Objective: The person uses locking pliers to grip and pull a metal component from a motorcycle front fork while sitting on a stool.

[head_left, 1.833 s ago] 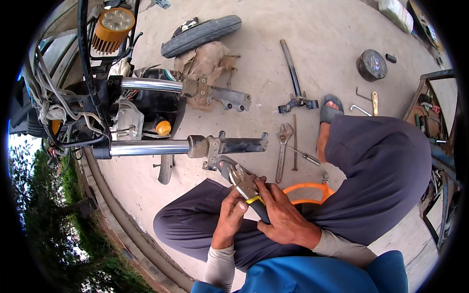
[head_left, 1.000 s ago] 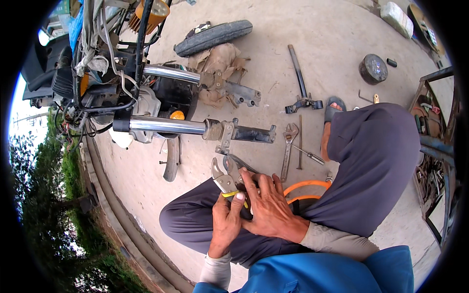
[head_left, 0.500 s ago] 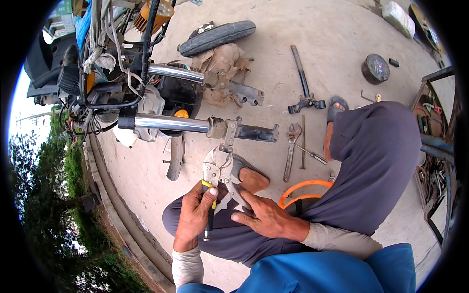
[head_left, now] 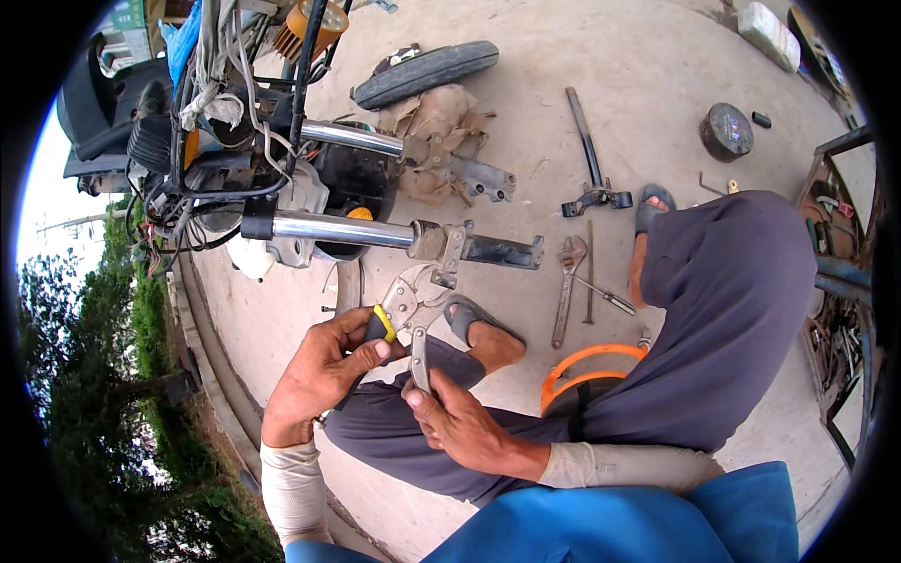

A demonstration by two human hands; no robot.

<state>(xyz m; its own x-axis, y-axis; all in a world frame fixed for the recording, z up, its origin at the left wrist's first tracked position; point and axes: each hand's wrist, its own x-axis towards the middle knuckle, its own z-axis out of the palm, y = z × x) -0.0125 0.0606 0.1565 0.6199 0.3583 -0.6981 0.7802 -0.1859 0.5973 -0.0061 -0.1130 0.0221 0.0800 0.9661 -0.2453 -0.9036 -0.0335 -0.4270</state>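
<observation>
Mostly silver pliers, yellow-black grip

The locking pliers over there are silvery at the head, with a dark grip and a yellow band on one handle, bare metal on the other; the left hand has the dark handle, the right hand the bare one; handles spread, curved jaws gaping, head tilted toward the fork leg.

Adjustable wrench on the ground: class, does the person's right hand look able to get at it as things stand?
Probably not with its present grip: the right hand is closed on the pliers. Otherwise the way looks free, since the adjustable wrench lies uncovered.
</observation>
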